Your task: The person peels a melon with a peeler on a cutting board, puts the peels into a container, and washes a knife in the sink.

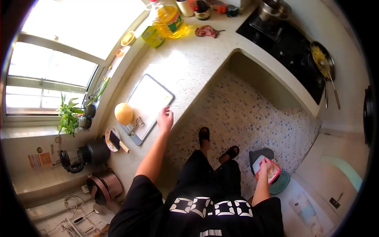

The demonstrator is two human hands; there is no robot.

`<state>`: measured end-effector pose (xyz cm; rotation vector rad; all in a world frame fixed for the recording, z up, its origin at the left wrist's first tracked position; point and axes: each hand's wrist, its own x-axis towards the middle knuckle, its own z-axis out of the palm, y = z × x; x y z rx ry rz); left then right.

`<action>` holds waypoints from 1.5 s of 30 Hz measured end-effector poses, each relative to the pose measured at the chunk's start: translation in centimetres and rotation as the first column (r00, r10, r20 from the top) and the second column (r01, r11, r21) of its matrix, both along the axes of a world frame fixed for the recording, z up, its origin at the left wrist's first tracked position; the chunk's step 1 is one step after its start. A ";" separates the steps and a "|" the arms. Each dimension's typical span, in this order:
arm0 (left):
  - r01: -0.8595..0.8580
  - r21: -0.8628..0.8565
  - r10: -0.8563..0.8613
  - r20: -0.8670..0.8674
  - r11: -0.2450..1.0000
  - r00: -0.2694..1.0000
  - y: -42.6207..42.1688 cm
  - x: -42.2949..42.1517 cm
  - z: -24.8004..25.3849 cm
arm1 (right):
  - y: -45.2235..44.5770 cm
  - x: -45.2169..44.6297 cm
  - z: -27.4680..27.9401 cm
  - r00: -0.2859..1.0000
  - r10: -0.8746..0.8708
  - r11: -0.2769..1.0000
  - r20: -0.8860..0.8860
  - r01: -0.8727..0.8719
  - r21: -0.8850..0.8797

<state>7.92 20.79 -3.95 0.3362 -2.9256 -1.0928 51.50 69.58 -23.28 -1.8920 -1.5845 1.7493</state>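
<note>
My left hand (166, 119) hovers over the near edge of a white cutting board (148, 96) with a grey rim. Its fingers are curled; whether anything small is in them is hidden. On the board lie a peeler (136, 124) and a large round, pale orange fruit or vegetable (124, 113). A knife (117, 141) with a wooden handle rests across a patterned plate (110, 134) beside the board. Low on my right side, my right hand (265, 166) grips a shallow white container with a red rim (272, 173), its contents unclear. Below it is a teal bin (281, 183).
An oil bottle (170, 21), a green packet (153, 36) and reddish raw meat (207, 31) are on the counter. The stove (276, 49) bears a pot (274, 8) and a pan of yellow food (320, 59). A rice cooker (104, 185) stands left. The counter edge curves ahead of me.
</note>
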 end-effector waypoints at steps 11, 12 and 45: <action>0.139 -0.248 -0.127 0.065 0.959 0.990 -4.1 -10.5 -4.6 | -13.9 -17.4 9.6 0.967 0.206 0.929 -0.153 -0.242 -0.281; 0.107 -0.234 -0.092 0.073 0.966 0.993 -3.4 -10.6 -4.0 | -14.4 -17.6 9.9 0.960 0.220 0.918 -0.176 -0.265 -0.295; 0.389 0.626 -0.733 0.511 0.676 0.449 28.7 23.0 -1.1 | 4.1 18.7 -3.6 0.918 -0.350 0.928 0.187 0.313 0.202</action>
